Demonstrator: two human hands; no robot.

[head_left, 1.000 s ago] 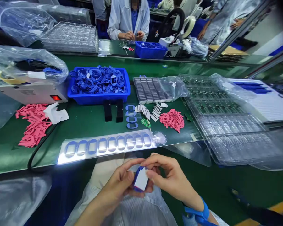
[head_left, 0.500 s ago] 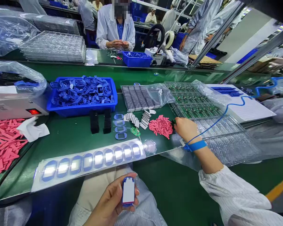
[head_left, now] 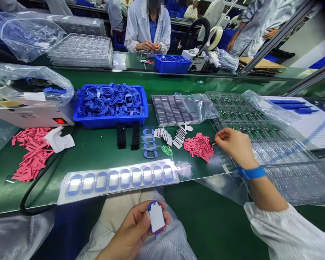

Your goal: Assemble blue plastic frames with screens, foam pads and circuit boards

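Observation:
My left hand [head_left: 134,229] is closed on a small blue frame with a white pad [head_left: 156,217], held over my lap below the table edge. My right hand [head_left: 233,144], with a blue wrist strap [head_left: 251,173], reaches out to the table and pinches something small and dark beside the pile of pink strips [head_left: 199,146]. What it pinches is too small to name. Clear trays of green circuit boards [head_left: 238,115] lie just beyond this hand.
A blue bin of blue frames [head_left: 111,103], a white strip of blue frames [head_left: 119,178], white pads [head_left: 169,135], a bagged tray [head_left: 176,108] and a second pink pile [head_left: 31,151] lie on the green table. A white box [head_left: 29,115] stands left. A person in white works opposite.
My right hand left the blue frame, went out to the table by the pink strips and now pinches there. My left hand keeps the frame alone. The camera view shifted.

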